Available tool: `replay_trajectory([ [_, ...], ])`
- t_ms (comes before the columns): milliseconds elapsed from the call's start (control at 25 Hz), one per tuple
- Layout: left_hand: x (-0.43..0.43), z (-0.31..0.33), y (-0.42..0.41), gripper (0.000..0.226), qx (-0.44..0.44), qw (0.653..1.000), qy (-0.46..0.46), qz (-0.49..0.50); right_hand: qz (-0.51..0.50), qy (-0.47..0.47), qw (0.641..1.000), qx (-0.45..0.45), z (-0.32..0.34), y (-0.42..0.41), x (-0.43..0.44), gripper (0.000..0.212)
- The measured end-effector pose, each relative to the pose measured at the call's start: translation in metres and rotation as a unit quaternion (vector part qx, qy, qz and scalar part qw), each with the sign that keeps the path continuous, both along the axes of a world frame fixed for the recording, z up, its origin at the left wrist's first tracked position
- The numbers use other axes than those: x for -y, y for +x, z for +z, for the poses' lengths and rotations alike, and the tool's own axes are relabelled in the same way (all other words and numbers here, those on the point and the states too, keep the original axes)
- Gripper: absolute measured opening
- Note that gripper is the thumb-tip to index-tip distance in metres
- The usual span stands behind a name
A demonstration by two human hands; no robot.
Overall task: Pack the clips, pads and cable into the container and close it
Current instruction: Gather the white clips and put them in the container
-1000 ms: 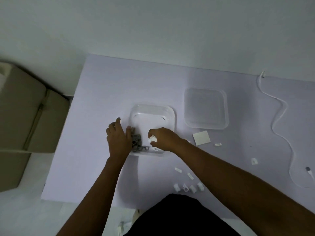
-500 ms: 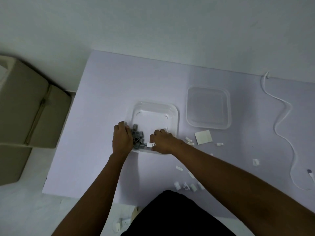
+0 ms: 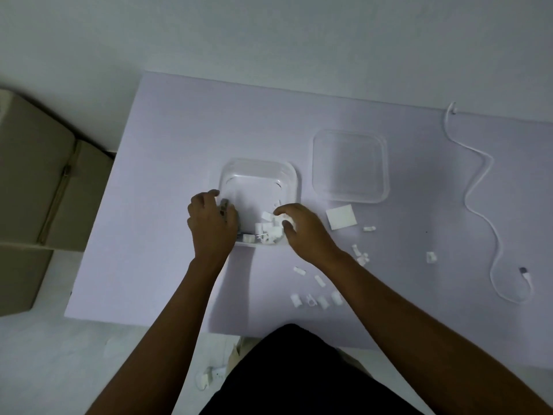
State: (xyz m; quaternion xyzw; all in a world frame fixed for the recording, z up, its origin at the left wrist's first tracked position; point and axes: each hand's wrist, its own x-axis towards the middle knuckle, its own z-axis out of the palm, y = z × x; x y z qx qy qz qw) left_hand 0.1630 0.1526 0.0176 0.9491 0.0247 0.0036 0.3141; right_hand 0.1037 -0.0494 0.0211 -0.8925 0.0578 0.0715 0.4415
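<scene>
A clear plastic container (image 3: 257,169) stands open in the middle of the pale table. My left hand (image 3: 211,226) curls over its left wall, fingers closed around grey clips (image 3: 224,205). My right hand (image 3: 305,232) hovers over the near right corner with fingers apart, just above a heap of white clips (image 3: 266,232) lying inside. The clear lid (image 3: 350,166) lies flat to the right. A white square pad (image 3: 341,217) sits beside my right hand. A thin white cable (image 3: 478,187) snakes along the right side. Several loose white clips (image 3: 317,298) are scattered near the front edge.
A cardboard box (image 3: 36,181) stands on the floor left of the table (image 3: 167,139). Single white clips (image 3: 431,257) lie between my right arm and the cable. Small white pieces (image 3: 209,375) lie on the floor by the table's front edge.
My right hand has opened and white clips now lie in the container's near right corner. My left hand has closed over the grey clips at the left wall.
</scene>
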Motion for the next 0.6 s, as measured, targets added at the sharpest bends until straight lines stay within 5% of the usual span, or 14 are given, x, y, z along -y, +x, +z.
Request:
replay_trajectory([
  [160, 0.035, 0.015, -0.045, 0.026, -0.009, 0.99, -0.084, -0.115, -0.093, 0.008, 0.996, -0.002, -0.004, -0.06, 0.048, 0.024],
  [320, 0.075, 0.01, -0.106, 0.006, -0.107, 0.956, -0.079, -0.26, -0.093, -0.027, 0.993, -0.061, -0.028, -0.135, 0.083, 0.024],
  [440, 0.088, -0.016, -0.154, 0.021, -0.185, 0.928, -0.007, -0.323, -0.064, -0.025, 0.994, -0.085, -0.048, -0.183, 0.097, 0.029],
  [600, 0.085, -0.043, -0.192, 0.055, -0.219, 0.938, 0.064, -0.261, -0.007, -0.046, 0.994, -0.098, -0.06, -0.207, 0.091, 0.044],
])
